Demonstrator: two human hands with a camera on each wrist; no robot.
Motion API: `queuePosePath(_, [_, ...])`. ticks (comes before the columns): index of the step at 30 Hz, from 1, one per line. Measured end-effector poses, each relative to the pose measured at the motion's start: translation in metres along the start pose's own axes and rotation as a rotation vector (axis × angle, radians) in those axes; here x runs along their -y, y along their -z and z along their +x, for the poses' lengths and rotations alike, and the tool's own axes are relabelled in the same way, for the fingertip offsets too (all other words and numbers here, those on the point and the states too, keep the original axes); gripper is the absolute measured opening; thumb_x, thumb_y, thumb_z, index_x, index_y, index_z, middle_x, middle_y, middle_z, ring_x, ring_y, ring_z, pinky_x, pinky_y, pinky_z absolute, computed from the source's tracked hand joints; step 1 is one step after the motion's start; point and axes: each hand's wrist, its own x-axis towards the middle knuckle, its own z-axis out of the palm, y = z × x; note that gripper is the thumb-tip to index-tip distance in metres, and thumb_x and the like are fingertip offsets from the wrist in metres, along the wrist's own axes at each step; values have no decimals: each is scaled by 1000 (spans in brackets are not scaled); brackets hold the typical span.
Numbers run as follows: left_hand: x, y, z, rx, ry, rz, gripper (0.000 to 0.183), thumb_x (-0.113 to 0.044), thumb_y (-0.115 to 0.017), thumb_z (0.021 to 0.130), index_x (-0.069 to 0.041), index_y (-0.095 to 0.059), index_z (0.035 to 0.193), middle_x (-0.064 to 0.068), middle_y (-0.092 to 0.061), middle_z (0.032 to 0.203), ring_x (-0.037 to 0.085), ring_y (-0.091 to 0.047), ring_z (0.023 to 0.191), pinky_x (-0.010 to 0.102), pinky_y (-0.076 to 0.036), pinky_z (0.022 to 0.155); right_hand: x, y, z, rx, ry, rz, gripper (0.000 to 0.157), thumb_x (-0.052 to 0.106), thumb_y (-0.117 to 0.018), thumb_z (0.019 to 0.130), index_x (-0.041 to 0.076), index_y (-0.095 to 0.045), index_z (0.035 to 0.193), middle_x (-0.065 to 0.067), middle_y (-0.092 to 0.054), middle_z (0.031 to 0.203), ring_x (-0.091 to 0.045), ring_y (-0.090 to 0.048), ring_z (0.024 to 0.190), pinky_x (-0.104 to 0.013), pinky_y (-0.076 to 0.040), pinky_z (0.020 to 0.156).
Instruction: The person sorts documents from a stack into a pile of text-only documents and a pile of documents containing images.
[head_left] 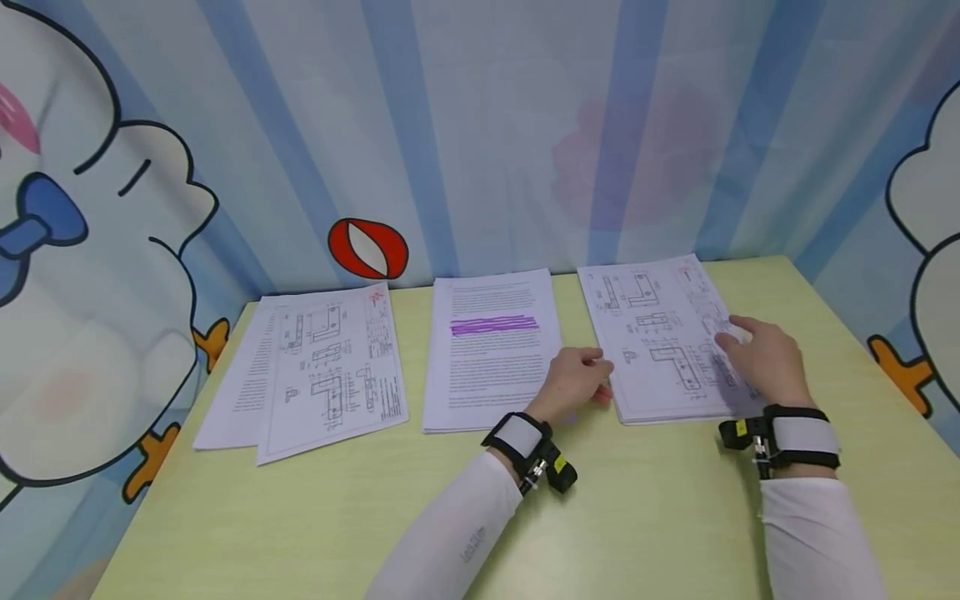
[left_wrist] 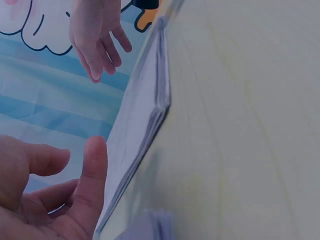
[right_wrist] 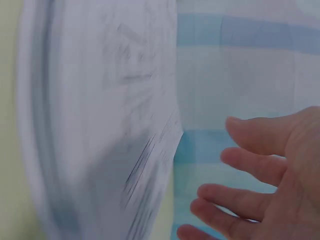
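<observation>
A stack of printed technical drawings [head_left: 645, 287] lies on the right part of the table. By its left edge is my left hand [head_left: 573, 383], fingers loosely bent and holding nothing; it partly covers the lower right corner of the middle stack of text pages [head_left: 487, 375], which bears a purple scribbled band. My right hand [head_left: 768, 362] is over the drawing stack's right edge, its fingers spread in the right wrist view and nothing between them. The left wrist view shows the layered edge of the drawing stack [left_wrist: 145, 107] between both hands.
At the left, a drawing sheet [head_left: 322, 408] overlaps a text sheet [head_left: 232, 408] at an angle. Everything lies on a pale yellow-green table [head_left: 645, 517]. A striped blue curtain [head_left: 510, 150] with cartoon figures stands behind the table's back edge.
</observation>
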Motion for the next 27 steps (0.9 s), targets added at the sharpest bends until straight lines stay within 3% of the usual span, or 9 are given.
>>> queuePosePath(4, [-9,17,-7,-11,-63,-61,34,-19,-53,92,-6,-56,123,11,-65,95,19,-63,63,29,-53,61,-15,-30,28,-109,74,45,66,59,-34,90,15,-37,139,-26,-46,131,-39,-52,100,-60,-41,78])
queuePosePath(8, [-16,42,-15,-52,-139,-56,27,-19,-51,93,-9,-60,116,16,-63,96,20,-63,63,31,-54,60,0,-48,38,-141,133,101,59,59,-37,89,26,-40,138,-19,-46,134,-39,-45,115,-61,-40,84])
queuePosePath(12, [-19,72,-28,-102,-213,-28,26,-20,-51,93,-11,-60,116,14,-62,94,21,-62,63,32,-54,61,53,-43,15,-170,240,172,48,48,-43,92,21,-49,132,-17,-54,125,-33,-54,103,-49,-48,74])
queuePosePath(15, [-27,95,-48,-128,-273,17,27,-18,-49,94,-8,-59,118,15,-61,93,26,-62,65,34,-54,62,102,-32,-14,-161,336,269,40,34,-48,93,11,-55,125,-21,-58,118,-32,-56,96,-46,-48,68])
queuePosePath(17, [-31,110,-63,-146,-312,61,27,-15,-49,94,-6,-58,118,17,-61,92,30,-61,65,37,-54,63,127,-28,-28,-134,384,324,37,27,-50,93,6,-56,122,-22,-58,117,-32,-56,97,-47,-48,73])
queuePosePath(22, [-30,147,-88,-229,-343,186,26,-12,-48,94,-4,-59,116,15,-61,89,28,-59,65,40,-53,65,157,-38,-40,-77,444,397,32,20,-52,93,5,-56,121,-16,-59,119,-25,-54,104,-44,-49,81])
queuePosePath(27, [-17,185,-99,-306,-303,228,27,-13,-47,94,-3,-58,117,17,-61,94,33,-60,73,40,-53,68,178,-53,-46,9,456,490,33,20,-53,92,5,-54,122,-16,-57,122,-25,-53,105,-45,-47,85])
